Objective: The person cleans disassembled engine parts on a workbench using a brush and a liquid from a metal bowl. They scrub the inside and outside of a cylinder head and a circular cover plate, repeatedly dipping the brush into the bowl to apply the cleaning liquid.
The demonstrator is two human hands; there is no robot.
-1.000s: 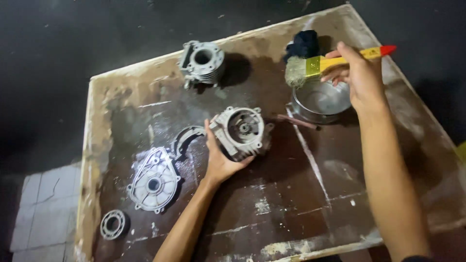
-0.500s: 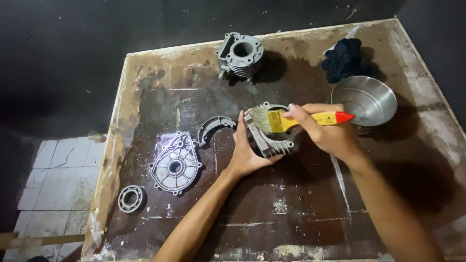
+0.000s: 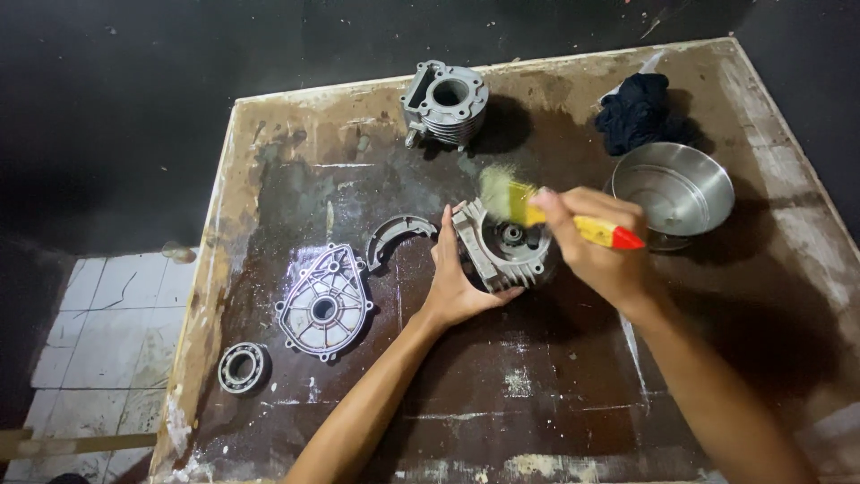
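A grey metal engine casing [image 3: 502,251] is held tilted near the middle of the wet, stained wooden worktop [image 3: 555,394]. It is gripped by the left hand [image 3: 455,278], whose fingers are wrapped around its left side and underside, with the thumb laid along its near edge. A paintbrush [image 3: 551,213] with a yellow handle and a red tip is clasped by the right hand [image 3: 596,246], the fingers closed tightly round the handle; its bristles are pressed against the upper rim of the casing.

Just left of the casing, a curved grey metal piece [image 3: 399,235] is seen lying flat. Further left, a flat ribbed cover plate [image 3: 324,300] is laid on the board, and a round bearing [image 3: 243,367] is placed near the front left corner. A finned cylinder block [image 3: 445,101] is stood close to the far edge. Towards the far right corner a dark cloth [image 3: 640,112] is bunched up, and just in front of it a steel bowl [image 3: 685,190] is set close to the right edge, near the right hand but apart from it.
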